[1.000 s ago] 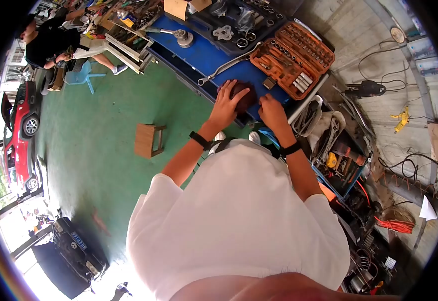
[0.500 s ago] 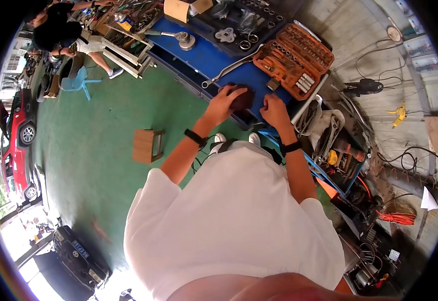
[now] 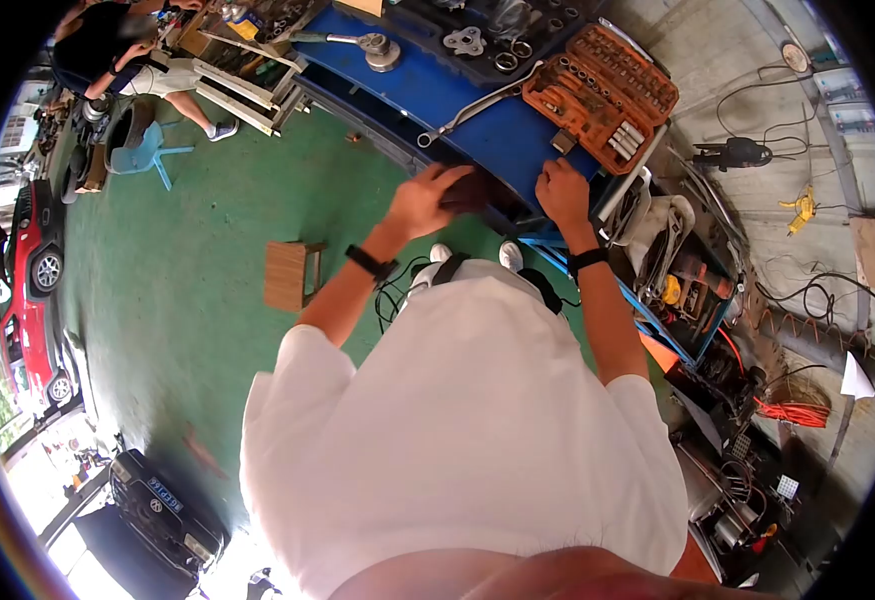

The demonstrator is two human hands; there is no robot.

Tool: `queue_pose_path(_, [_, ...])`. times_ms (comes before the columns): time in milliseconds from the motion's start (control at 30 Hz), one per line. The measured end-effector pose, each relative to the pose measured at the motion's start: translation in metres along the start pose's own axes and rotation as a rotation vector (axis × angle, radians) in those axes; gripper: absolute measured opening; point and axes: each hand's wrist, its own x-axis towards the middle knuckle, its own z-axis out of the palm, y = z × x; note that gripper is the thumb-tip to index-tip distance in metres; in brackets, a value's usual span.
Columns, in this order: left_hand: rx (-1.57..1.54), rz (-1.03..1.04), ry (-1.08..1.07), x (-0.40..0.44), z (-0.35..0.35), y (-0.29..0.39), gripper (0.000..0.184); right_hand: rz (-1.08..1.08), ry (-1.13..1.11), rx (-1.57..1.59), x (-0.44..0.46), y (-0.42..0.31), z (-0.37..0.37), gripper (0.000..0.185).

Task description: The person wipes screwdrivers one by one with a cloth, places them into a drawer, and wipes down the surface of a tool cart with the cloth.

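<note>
My left hand point(image 3: 420, 203) grips a dark maroon piece that looks like a cloth rag point(image 3: 466, 193), held at the front edge of the blue workbench point(image 3: 502, 140). My right hand point(image 3: 563, 190) is closed by the bench's right front corner, fingers curled; whether anything small is in them is hidden. Beyond it sits a small brownish block point(image 3: 563, 141), next to an open orange socket set case point(image 3: 597, 95). A long combination wrench point(image 3: 477, 108) lies on the bench top past my left hand.
A ratchet-like tool point(image 3: 381, 50) and a dark tool tray point(image 3: 517, 30) are farther back. A blue-framed cart point(image 3: 692, 345) stands to the right. A wooden stool point(image 3: 285, 275) is on the green floor, with a blue plastic stool point(image 3: 147, 155) near another person point(image 3: 97, 55).
My left hand has drawn the maroon rag left, off the bench top to its front edge. My right hand has shifted slightly right and up. The view has tilted a little.
</note>
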Motion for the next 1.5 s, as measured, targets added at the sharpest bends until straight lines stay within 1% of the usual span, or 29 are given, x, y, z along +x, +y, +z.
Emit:
queue_pose_path(33, [-0.021,-0.058,0.006,-0.015,-0.006,-0.015,0.071,0.000,-0.006,-0.004,-0.001,-0.001,0.002,0.009])
queue_pose_path(167, [0.116,-0.328,0.153,-0.057,-0.037,-0.092,0.065,0.026,0.005,0.033,0.001,0.006,0.001,0.009])
queue_pose_path(200, [0.123,-0.335,0.154,-0.056,-0.043,-0.104,0.065,0.031,0.024,0.055,0.002,0.005,0.003,0.010])
queue_pose_path(267, [0.126,-0.241,0.355,-0.042,-0.056,-0.129,0.061,0.035,0.029,0.059,0.006,0.002,0.002,0.009])
queue_pose_path(300, [0.136,-0.239,0.340,-0.031,-0.058,-0.134,0.061,0.046,0.027,0.050,0.002,0.002,0.001,0.009])
queue_pose_path(367, [0.016,-0.225,0.336,-0.003,-0.047,-0.131,0.058,0.050,0.047,0.040,-0.001,0.004,0.007,0.009])
queue_pose_path(400, [0.018,-0.225,0.321,0.009,-0.035,-0.128,0.058,0.058,0.049,0.050,0.000,0.001,0.003,0.008])
queue_pose_path(467, [0.254,-0.004,0.303,0.028,-0.009,-0.116,0.054,0.069,0.040,0.053,-0.001,0.006,0.006,0.007])
queue_pose_path(500, [0.253,0.000,0.297,0.031,-0.001,-0.108,0.054,0.076,0.041,0.052,-0.002,0.007,0.007,0.007])
queue_pose_path(567, [0.349,-0.242,0.126,0.040,0.004,-0.097,0.052,0.113,0.007,0.045,0.001,0.007,0.007,0.006])
queue_pose_path(600, [0.352,-0.240,0.121,0.043,-0.001,-0.096,0.052,0.118,0.007,0.047,0.001,0.005,0.007,0.006])
queue_pose_path(667, [0.348,-0.315,-0.077,0.053,-0.014,-0.094,0.055,0.120,0.060,0.090,0.001,0.001,0.004,0.006])
queue_pose_path(700, [0.348,-0.314,-0.081,0.058,-0.018,-0.094,0.055,0.124,0.059,0.091,0.001,0.001,0.004,0.006])
queue_pose_path(767, [0.373,-0.354,-0.234,0.066,-0.025,-0.091,0.057,0.141,0.060,0.082,0.001,0.000,0.003,0.007])
queue_pose_path(1000, [0.373,-0.375,-0.257,0.060,-0.026,-0.094,0.057,0.149,0.039,0.072,0.001,0.002,0.003,0.009])
queue_pose_path(1100, [0.347,-0.344,-0.264,0.053,-0.029,-0.091,0.057,0.162,0.015,0.055,0.003,0.004,0.003,0.008])
queue_pose_path(1167, [0.334,-0.342,-0.201,0.045,-0.024,-0.081,0.058,0.153,-0.011,0.040,0.002,0.006,0.005,0.008])
queue_pose_path(1200, [0.333,-0.343,-0.202,0.045,-0.016,-0.079,0.058,0.153,-0.013,0.041,0.003,0.007,0.004,0.008])
queue_pose_path(1267, [0.424,-0.346,-0.069,0.039,0.007,-0.081,0.060,0.135,0.001,0.099,0.003,0.005,0.002,0.009])
queue_pose_path(1300, [0.426,-0.346,-0.072,0.037,0.013,-0.079,0.060,0.137,0.001,0.101,0.003,0.004,0.002,0.009])
queue_pose_path(1367, [0.329,-0.348,0.065,0.026,0.023,-0.077,0.061,0.156,-0.030,0.067,0.003,0.004,0.000,0.009])
queue_pose_path(1400, [0.328,-0.347,0.064,0.024,0.026,-0.077,0.061,0.158,-0.030,0.066,0.006,0.004,0.000,0.009])
queue_pose_path(1467, [0.284,-0.305,0.199,0.013,0.033,-0.076,0.058,0.115,-0.005,0.094,0.003,0.002,-0.002,0.008])
queue_pose_path(1500, [0.280,-0.302,0.198,0.010,0.032,-0.074,0.058,0.118,-0.005,0.090,0.002,0.002,-0.002,0.008])
